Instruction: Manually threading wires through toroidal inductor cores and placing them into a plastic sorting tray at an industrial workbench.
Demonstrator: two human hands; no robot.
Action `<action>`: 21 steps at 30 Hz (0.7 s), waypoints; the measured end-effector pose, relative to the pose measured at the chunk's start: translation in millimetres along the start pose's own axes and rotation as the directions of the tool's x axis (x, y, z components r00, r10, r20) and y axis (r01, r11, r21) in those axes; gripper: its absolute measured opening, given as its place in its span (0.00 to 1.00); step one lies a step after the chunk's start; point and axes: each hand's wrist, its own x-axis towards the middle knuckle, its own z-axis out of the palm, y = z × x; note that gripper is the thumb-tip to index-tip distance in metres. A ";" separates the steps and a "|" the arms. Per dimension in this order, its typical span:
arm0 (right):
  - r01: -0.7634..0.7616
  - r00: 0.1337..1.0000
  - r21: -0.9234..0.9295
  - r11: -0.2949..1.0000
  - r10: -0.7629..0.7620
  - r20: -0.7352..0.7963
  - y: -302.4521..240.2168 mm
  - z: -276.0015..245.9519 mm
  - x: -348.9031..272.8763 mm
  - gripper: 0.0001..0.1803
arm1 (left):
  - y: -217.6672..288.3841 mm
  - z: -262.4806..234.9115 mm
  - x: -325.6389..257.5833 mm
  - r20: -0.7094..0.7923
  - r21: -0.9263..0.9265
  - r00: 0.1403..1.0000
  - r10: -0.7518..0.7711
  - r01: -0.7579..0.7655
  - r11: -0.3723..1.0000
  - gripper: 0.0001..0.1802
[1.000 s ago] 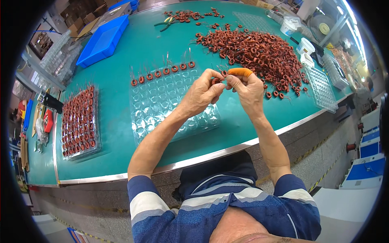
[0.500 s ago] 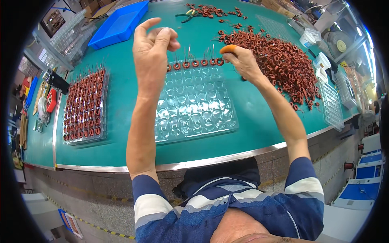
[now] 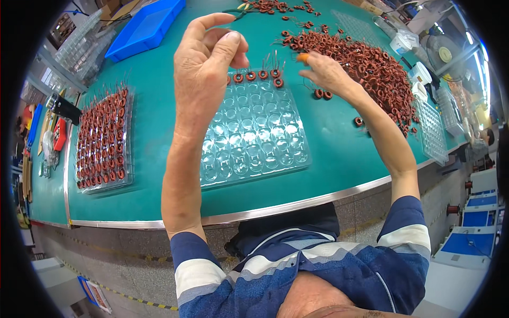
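While the left hand hangs half-curled, grip unclear, the right hand, fingers parted, hovers beside heaped red-brown wire-wound rings on the green desk. Clear plastic pocketed tray: loading, seemingly; rings along far row, one in second. Next likely calls for another ring. Leftward, another clear tray, ring-filled.

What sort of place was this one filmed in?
Most likely a factory workshop for small parts: a large pile of reddish-brown rings with wire leads lies on a long green worktable, a clear pocketed tray holds some in rows, and yellow-and-black tape marks the floor.
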 end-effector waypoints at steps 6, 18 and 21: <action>0.047 0.971 -0.323 0.945 0.033 0.237 10.1 23.4 -65.1 0.13 | 2.6 15.2 -5.2 0.116 -0.022 0.991 -0.066 0.069 0.997 0.13; -0.284 0.856 0.064 0.957 0.283 -0.433 13.8 -6.1 -111.3 0.10 | -72.3 67.8 -47.6 0.424 0.132 0.841 -0.337 0.310 0.941 0.11; -0.271 0.757 0.324 0.907 0.408 -0.510 15.0 -20.2 -109.5 0.09 | -78.8 77.0 -50.2 0.456 0.189 0.818 -0.352 0.297 0.936 0.12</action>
